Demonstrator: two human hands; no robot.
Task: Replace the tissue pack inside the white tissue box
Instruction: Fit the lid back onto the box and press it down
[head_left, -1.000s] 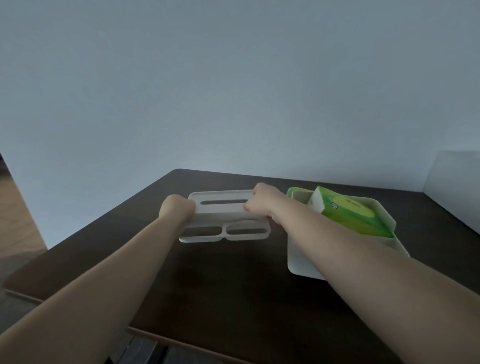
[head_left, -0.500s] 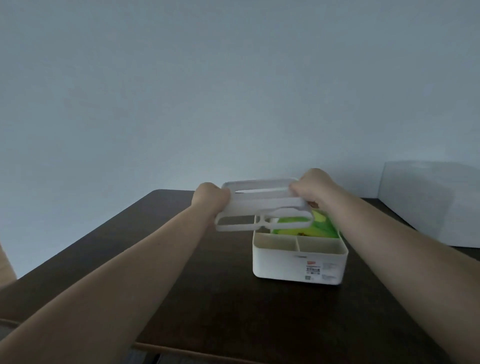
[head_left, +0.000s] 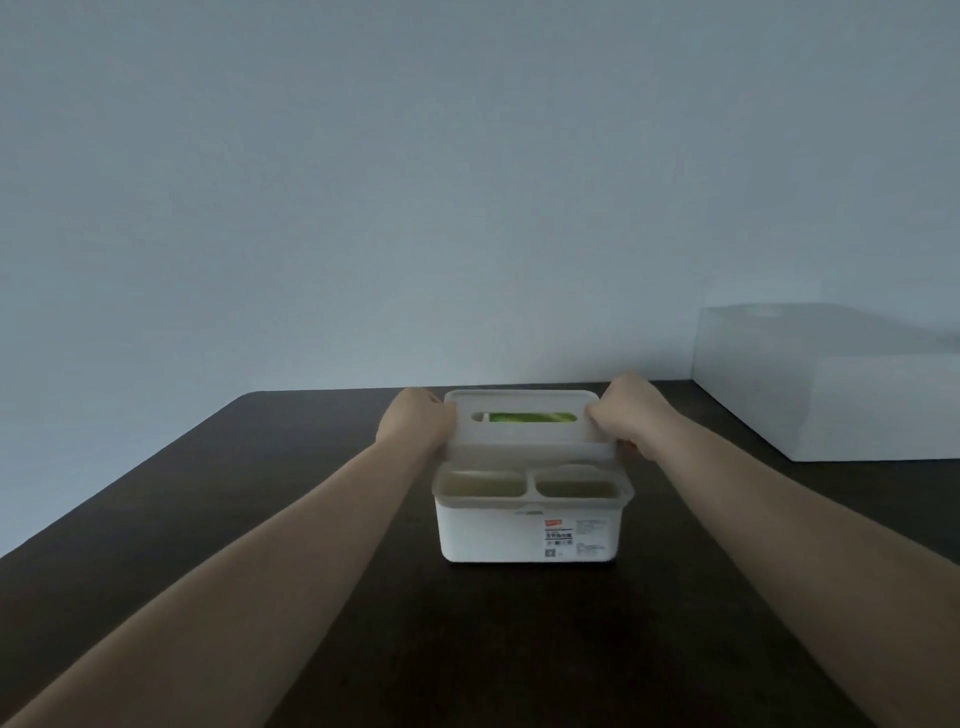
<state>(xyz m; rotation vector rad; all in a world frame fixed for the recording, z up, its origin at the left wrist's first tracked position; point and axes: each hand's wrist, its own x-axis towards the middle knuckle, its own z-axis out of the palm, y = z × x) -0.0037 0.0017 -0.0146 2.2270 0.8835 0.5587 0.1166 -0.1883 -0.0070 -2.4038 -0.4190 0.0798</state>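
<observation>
A plain pale blue-grey wall (head_left: 467, 182) fills the 12 o'clock field. A dark brown table (head_left: 493, 649) spans below. A white block (head_left: 841, 395) stands at 3 o'clock. Lighting is dim.

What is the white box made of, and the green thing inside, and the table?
The white tissue box and its slotted white lid look like matte hard plastic: smooth moulded edges. The green tissue pack is probably thin plastic wrap, though little shows. The dark brown table looks like dull wood or laminate.

Matt white plastic tissue box (head_left: 527, 530), dark wood table (head_left: 208, 493)
</observation>
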